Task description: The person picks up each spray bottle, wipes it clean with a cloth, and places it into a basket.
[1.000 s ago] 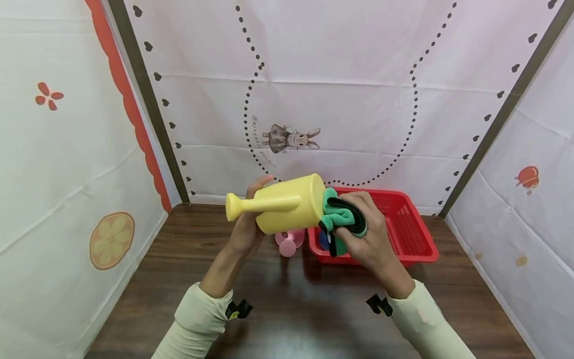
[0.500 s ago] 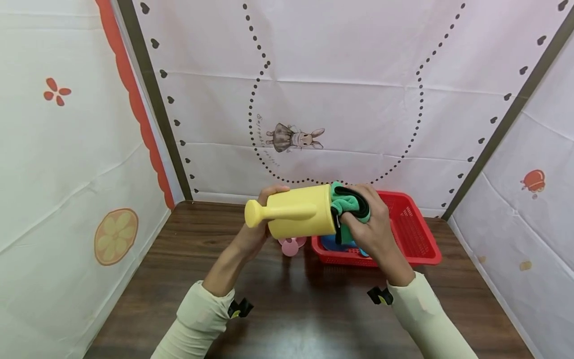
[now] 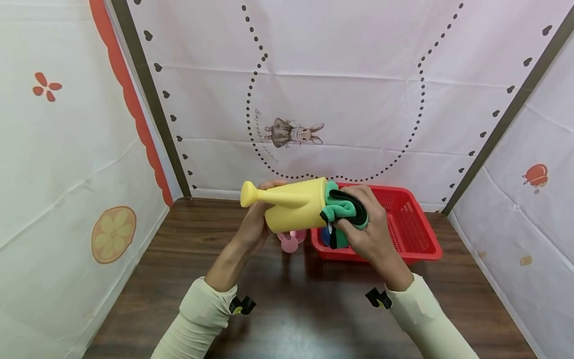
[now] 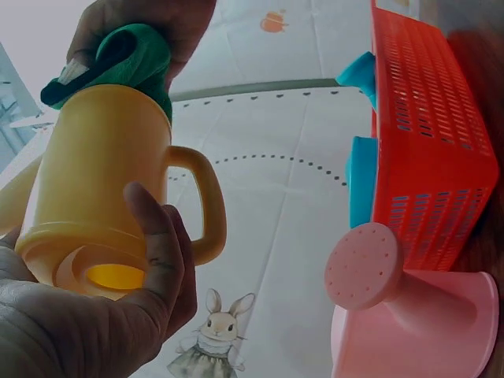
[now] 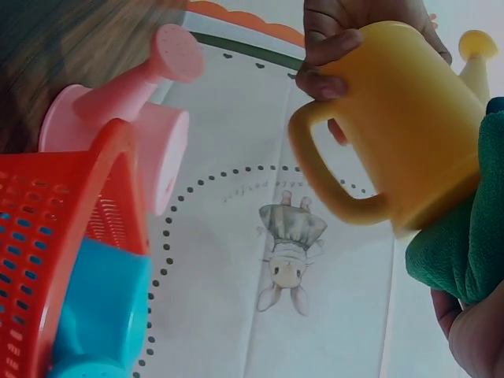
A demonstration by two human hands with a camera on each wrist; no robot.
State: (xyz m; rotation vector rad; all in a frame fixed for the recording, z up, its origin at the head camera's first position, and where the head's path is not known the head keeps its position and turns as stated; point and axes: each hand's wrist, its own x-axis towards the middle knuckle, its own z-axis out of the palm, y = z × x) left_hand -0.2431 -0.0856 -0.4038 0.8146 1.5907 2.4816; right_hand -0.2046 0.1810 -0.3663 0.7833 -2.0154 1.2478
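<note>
A yellow watering can [image 3: 298,207] is held on its side above the table, its spout toward the left and its base toward the right. My left hand [image 3: 253,227] grips it round the open top end, fingers and thumb curled on the rim in the left wrist view. In my right hand [image 3: 369,224] is a folded green cloth [image 3: 341,209] with black edging, pressed against the can's base. The can's handle [image 5: 335,181] shows in the right wrist view, with neither hand on it.
Behind the hands stands a red plastic basket [image 3: 414,224] with a blue watering can [image 5: 102,299] in it. A pink watering can [image 3: 290,242] stands left of the basket, partly hidden by the yellow one. Printed cloth walls [image 3: 341,114] enclose the brown wooden table [image 3: 287,309].
The yellow watering can and both hands shifted right, then slightly back left, and the spout has tipped upward. The green cloth stays against the base.
</note>
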